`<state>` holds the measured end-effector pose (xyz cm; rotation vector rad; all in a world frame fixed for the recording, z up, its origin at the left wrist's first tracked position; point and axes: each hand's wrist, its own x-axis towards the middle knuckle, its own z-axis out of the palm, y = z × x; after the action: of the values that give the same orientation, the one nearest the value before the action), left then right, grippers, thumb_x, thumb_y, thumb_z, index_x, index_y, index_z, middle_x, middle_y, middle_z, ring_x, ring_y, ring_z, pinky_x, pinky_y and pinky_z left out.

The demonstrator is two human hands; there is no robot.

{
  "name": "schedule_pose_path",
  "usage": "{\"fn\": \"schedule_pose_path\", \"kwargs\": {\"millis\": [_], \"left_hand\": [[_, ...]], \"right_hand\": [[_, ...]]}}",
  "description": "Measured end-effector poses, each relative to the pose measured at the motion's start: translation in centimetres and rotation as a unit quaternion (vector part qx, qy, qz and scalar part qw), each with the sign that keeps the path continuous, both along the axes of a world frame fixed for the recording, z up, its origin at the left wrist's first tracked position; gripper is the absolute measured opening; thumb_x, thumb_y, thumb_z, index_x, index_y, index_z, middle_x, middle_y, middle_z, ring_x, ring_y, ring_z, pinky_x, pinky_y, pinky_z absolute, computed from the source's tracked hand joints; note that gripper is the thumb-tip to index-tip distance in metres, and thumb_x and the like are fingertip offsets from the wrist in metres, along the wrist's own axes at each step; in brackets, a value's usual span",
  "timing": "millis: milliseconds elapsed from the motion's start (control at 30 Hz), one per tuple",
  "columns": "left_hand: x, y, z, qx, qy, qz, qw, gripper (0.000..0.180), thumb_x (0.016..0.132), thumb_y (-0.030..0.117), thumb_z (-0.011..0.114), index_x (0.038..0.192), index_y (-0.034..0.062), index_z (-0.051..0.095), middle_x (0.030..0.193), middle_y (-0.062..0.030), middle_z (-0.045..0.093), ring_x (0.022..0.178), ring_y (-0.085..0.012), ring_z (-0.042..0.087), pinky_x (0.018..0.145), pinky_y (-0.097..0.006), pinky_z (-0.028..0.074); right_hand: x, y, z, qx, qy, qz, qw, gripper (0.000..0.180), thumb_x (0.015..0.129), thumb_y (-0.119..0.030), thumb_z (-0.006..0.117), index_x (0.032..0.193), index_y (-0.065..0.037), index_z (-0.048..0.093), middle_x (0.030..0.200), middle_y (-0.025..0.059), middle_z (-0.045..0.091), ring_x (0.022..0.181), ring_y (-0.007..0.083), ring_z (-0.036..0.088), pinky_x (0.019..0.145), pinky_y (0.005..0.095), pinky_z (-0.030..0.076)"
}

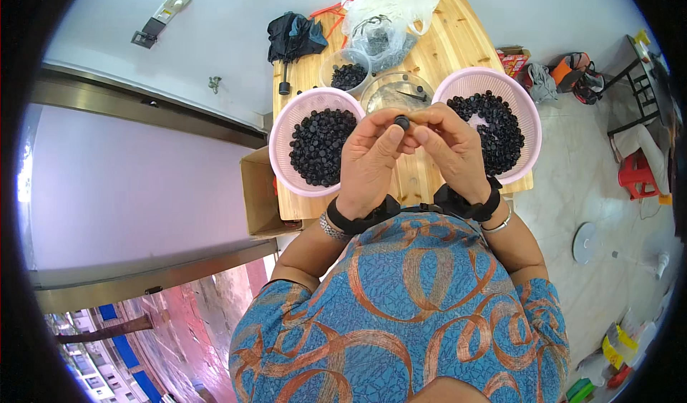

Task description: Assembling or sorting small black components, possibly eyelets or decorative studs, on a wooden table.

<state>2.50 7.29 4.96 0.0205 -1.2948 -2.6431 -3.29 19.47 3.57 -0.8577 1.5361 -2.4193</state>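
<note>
Between the fingertips of both hands is a small round black cap (401, 122), held over the front middle of the table. My left hand (371, 156) pinches it from the left with thumb and fingers. From the other side, my right hand (452, 149) closes its thumb and fingers on the same piece. A pink mesh basket (280, 161) full of similar black pieces (322, 145) stands to the left. Another pink basket (531, 109) of black pieces (501, 127) is at the right. Just beyond my hands sits a clear round container (390, 82), partly hidden.
The wooden table (461, 34) also carries a clear tub (333, 61) of black pieces, a folded black umbrella (295, 39) and a white plastic bag (401, 6). A cardboard box (259, 195) stands by its left edge. A red stool (637, 176) is farther right.
</note>
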Motion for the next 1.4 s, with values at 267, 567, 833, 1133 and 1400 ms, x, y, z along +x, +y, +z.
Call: {"fn": "schedule_pose_path", "kwargs": {"millis": [267,567,833,1133,1400], "left_hand": [[1.7,-6.2,-1.6,-0.19,-0.079,0.118,0.971,0.03,0.084,0.003,0.058,0.113,0.0026,0.055,0.1,-0.0051,0.06,0.087,-0.0102,0.056,0.076,-0.022,0.047],[3.5,-13.2,-4.4,-0.354,-0.139,0.197,0.904,0.025,0.082,0.004,0.06,0.108,0.0015,0.059,0.082,-0.0004,0.056,0.074,-0.0081,0.051,0.068,-0.021,0.043],[3.4,-14.3,-2.2,-0.648,-0.035,0.269,0.712,0.024,0.079,0.001,0.062,0.103,0.0012,0.06,0.082,-0.0072,0.056,0.07,-0.0138,0.052,0.064,-0.024,0.043],[3.1,-16.8,-4.0,-0.695,-0.05,0.178,0.694,0.023,0.08,0.0,0.057,0.102,0.0038,0.06,0.087,-0.0115,0.057,0.077,-0.0234,0.057,0.068,-0.028,0.046],[2.4,-20.2,-7.0,-0.811,-0.123,0.047,0.571,0.021,0.082,0.008,0.052,0.1,0.0135,0.062,0.097,-0.009,0.057,0.089,-0.0266,0.057,0.075,-0.036,0.047]], "right_hand": [[-1.0,0.3,-2.0,0.113,-0.09,0.032,0.989,0.012,0.085,-0.01,0.059,0.093,-0.001,0.059,0.077,-0.003,0.055,0.068,0.0023,0.049,0.06,0.0171,0.041],[-1.7,-0.9,-4.7,0.233,-0.077,0.061,0.967,0.012,0.085,-0.013,0.06,0.088,-0.002,0.06,0.069,-0.0041,0.052,0.062,0.0028,0.045,0.056,0.017,0.038],[-1.6,-1.7,-6.0,0.302,-0.124,0.086,0.941,0.014,0.086,-0.014,0.059,0.091,-0.001,0.06,0.069,-0.0041,0.051,0.062,0.0027,0.045,0.056,0.0168,0.038],[-2.1,-2.7,-7.3,0.32,-0.115,0.103,0.935,0.013,0.085,-0.011,0.059,0.091,0.0,0.059,0.074,-0.0026,0.053,0.065,0.0029,0.045,0.058,0.0173,0.038],[-3.0,-3.0,-6.8,0.331,-0.087,0.099,0.934,0.012,0.084,-0.009,0.059,0.091,0.001,0.059,0.079,0.0024,0.056,0.071,0.0068,0.051,0.064,0.0204,0.042]]}}
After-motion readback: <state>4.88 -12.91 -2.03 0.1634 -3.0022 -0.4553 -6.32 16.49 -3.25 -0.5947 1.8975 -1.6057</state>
